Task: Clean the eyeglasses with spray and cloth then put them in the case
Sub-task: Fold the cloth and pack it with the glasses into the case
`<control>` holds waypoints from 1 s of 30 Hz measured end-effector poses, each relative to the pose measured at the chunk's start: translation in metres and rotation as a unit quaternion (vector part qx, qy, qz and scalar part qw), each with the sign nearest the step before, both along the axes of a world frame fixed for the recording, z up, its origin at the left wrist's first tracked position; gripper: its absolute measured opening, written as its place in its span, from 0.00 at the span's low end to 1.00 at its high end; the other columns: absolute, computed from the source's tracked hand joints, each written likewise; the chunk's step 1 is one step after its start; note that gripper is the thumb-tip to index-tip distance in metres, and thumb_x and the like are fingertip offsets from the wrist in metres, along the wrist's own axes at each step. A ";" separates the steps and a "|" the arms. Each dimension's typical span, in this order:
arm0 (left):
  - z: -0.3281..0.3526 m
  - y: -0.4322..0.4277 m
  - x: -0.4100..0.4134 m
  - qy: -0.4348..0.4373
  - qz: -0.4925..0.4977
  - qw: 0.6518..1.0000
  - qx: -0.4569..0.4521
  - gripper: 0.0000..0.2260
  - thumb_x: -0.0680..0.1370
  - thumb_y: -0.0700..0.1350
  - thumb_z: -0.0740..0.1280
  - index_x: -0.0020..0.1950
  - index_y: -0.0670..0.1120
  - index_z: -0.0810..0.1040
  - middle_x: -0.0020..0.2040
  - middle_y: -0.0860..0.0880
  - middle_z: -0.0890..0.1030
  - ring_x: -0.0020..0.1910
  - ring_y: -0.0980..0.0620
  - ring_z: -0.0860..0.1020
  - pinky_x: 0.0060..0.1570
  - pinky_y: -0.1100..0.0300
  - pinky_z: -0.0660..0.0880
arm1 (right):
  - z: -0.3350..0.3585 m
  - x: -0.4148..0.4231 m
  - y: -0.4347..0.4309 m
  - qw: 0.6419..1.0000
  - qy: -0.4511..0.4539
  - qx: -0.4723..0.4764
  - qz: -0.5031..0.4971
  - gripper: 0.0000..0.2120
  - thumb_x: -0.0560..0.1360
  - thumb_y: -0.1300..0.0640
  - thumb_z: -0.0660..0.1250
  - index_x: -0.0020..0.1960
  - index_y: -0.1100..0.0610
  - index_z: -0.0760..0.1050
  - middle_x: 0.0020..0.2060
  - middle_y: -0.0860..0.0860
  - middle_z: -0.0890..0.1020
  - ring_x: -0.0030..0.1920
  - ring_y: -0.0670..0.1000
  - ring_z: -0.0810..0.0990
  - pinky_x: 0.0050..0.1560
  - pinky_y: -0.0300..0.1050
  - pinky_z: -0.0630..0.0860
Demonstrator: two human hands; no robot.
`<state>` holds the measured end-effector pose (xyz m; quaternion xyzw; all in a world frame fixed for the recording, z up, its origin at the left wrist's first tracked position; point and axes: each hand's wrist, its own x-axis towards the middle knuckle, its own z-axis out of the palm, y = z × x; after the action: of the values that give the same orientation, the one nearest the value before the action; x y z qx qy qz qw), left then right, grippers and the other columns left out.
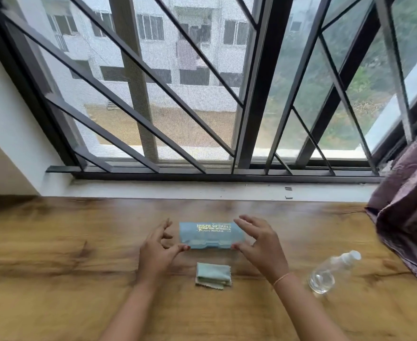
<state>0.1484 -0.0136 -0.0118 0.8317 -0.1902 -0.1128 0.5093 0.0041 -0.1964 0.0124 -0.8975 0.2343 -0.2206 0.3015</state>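
Head view: left hand (157, 249) and right hand (261, 244), spread and empty, flank the closed eyeglass case (211, 233), probably to open it; cloth (213, 275) staged at 6 o'clock.

A wooden table (55, 242) stands below a barred window (202, 82), with a purple curtain (409, 205) at right.

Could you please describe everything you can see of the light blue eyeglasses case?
The eyeglasses case is a light blue, oblong, plastic-looking box with gold lettering on its lid and a clasp strip along the near edge. It looks closed and lies flat on the wooden table, just beyond the folded cloth. The left hand and right hand flank it, thumbs at its near corners; contact is unclear.
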 end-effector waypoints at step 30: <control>-0.006 -0.014 0.016 -0.075 -0.121 0.987 0.073 0.40 0.68 0.38 0.73 0.73 0.60 0.56 0.43 0.44 0.76 0.42 0.46 0.74 0.44 0.55 0.73 | 0.012 0.054 -0.030 0.976 0.038 0.204 -0.058 0.07 0.75 0.56 0.65 0.44 0.54 0.81 0.34 0.50 0.80 0.40 0.51 0.77 0.36 0.33 0.70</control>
<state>0.1642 -0.0281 -0.0181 0.8438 -0.3182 -0.1242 0.4140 0.0583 -0.2268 0.0248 -0.8097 0.3373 -0.1505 0.4559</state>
